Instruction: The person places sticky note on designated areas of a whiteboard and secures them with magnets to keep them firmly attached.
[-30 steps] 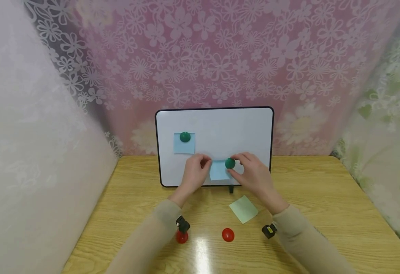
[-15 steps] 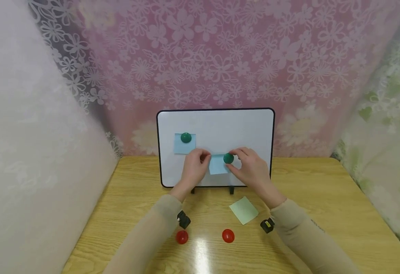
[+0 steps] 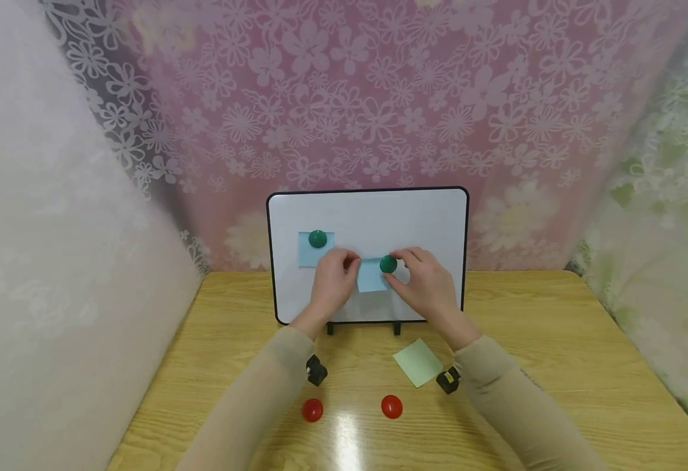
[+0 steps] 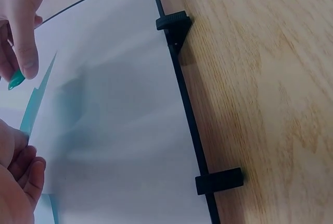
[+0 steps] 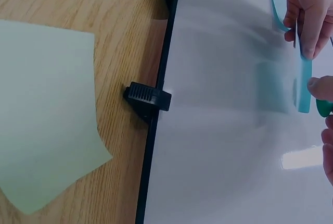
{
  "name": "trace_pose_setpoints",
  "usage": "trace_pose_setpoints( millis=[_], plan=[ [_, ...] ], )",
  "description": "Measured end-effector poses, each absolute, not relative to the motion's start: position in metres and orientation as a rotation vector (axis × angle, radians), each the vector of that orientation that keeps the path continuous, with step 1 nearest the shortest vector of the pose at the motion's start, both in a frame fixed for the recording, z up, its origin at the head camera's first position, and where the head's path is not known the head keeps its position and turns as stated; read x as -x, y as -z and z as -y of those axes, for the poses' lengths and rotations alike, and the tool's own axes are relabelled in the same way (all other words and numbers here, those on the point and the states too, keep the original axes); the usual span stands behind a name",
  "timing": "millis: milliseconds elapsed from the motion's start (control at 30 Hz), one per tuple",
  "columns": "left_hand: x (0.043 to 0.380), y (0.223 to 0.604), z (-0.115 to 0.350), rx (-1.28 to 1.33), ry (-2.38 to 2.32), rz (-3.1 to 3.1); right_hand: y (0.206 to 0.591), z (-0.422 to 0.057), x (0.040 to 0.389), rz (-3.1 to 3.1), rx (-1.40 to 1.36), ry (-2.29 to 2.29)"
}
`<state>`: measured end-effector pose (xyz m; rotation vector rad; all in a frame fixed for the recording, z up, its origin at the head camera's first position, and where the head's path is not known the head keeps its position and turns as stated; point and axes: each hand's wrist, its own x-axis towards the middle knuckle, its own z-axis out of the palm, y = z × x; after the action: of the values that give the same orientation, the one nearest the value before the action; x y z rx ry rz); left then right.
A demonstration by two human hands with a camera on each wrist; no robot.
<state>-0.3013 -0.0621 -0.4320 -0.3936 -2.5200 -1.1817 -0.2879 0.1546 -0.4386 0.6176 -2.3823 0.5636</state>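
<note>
My left hand [image 3: 333,280] pinches the left edge of a blue sticky note [image 3: 371,276] in front of the whiteboard [image 3: 420,219]. In the right wrist view this blue note [image 5: 303,81] stands a little off the board's surface. Between thumb and fingers my right hand [image 3: 428,282] holds a round green magnet [image 3: 388,264], which overlaps the note's upper right corner in the head view. Up and to the left, a second blue note [image 3: 309,258] hangs on the board under another green magnet [image 3: 317,239].
The board stands on black feet [image 3: 397,328] on a wooden table [image 3: 526,340]. A pale green note [image 3: 418,362] lies in front of it, with two red magnets [image 3: 392,407] nearer me. Flowered cloth [image 3: 367,118] covers the wall behind.
Both hands have moved up along the board and slightly left, carrying the blue note and green magnet with them. The pale green note and red magnets stay put.
</note>
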Motion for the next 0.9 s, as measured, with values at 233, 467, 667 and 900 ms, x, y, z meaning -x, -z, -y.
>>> trace_pose_setpoints(
  millis=[233, 467, 667, 900],
  plan=[
    [0.310, 0.428, 0.060, 0.391, 1.105, 2.520, 0.435, -0.149, 0.293, 2.355, -0.601, -0.567],
    [0.320, 0.423, 0.058, 0.440, 1.010, 2.488, 0.432, -0.142, 0.299, 2.334, -0.586, -0.575],
    [0.326, 0.422, 0.058, 0.439, 0.999, 2.487, 0.434, -0.137, 0.305, 2.322, -0.572, -0.565],
    [0.328, 0.422, 0.056, 0.471, 0.978, 2.475, 0.436, -0.134, 0.308, 2.313, -0.549, -0.549]
  ],
)
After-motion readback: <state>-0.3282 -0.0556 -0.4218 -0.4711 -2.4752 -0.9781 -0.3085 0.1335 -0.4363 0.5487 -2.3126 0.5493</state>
